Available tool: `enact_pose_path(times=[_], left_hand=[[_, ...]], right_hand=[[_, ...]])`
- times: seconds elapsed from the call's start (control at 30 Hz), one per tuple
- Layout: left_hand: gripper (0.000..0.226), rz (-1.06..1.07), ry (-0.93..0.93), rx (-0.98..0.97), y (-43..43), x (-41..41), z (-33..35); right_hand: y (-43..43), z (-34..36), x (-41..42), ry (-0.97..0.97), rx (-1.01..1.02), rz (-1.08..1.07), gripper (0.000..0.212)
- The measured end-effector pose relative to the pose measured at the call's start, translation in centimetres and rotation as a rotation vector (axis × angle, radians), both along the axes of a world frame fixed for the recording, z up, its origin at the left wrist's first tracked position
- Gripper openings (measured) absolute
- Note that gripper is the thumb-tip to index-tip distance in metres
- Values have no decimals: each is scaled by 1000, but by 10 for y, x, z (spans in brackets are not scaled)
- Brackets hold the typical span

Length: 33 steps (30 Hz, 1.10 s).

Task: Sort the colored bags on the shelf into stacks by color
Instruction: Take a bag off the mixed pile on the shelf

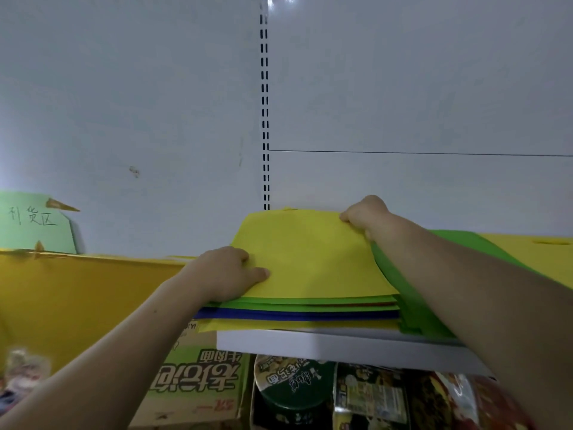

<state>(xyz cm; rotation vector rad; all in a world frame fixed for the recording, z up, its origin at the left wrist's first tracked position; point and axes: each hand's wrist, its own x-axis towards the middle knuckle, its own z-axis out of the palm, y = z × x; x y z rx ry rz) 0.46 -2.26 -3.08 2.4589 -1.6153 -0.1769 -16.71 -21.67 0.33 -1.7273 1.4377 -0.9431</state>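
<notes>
A mixed stack of flat bags lies on the white shelf (341, 344), with a yellow bag (310, 259) on top. Below it I see green layers, a blue bag (294, 315) and another yellow one at the bottom. My left hand (229, 271) grips the yellow bag's near left edge, thumb on top. My right hand (366, 217) pinches its far right corner against the back wall. A green bag (403, 290) lies to the right of the stack under my right forearm, and a further yellow bag (533, 252) lies beyond it.
A large yellow sheet (77, 293) spreads to the left. A green paper sign (34, 221) with handwriting leans on the wall. Under the shelf sit a green carton (198, 383) and noodle cups (291, 386). The slotted upright (264, 103) runs up the back wall.
</notes>
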Motion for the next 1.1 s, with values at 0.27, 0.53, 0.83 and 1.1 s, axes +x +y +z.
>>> enact_pose_path(times=[0.27, 0.53, 0.83, 1.1], left_hand=[[75, 3, 100, -59, 1, 4, -2], [92, 58, 291, -298, 7, 21, -1], [65, -51, 636, -851, 36, 22, 9], [59, -251, 733, -909, 56, -11, 6]], right_hand=[[21, 14, -3, -239, -137, 35, 48], [60, 44, -13, -623, -317, 164, 49], [98, 53, -39, -751, -418, 113, 33], [134, 30, -92, -494, -483, -56, 50]])
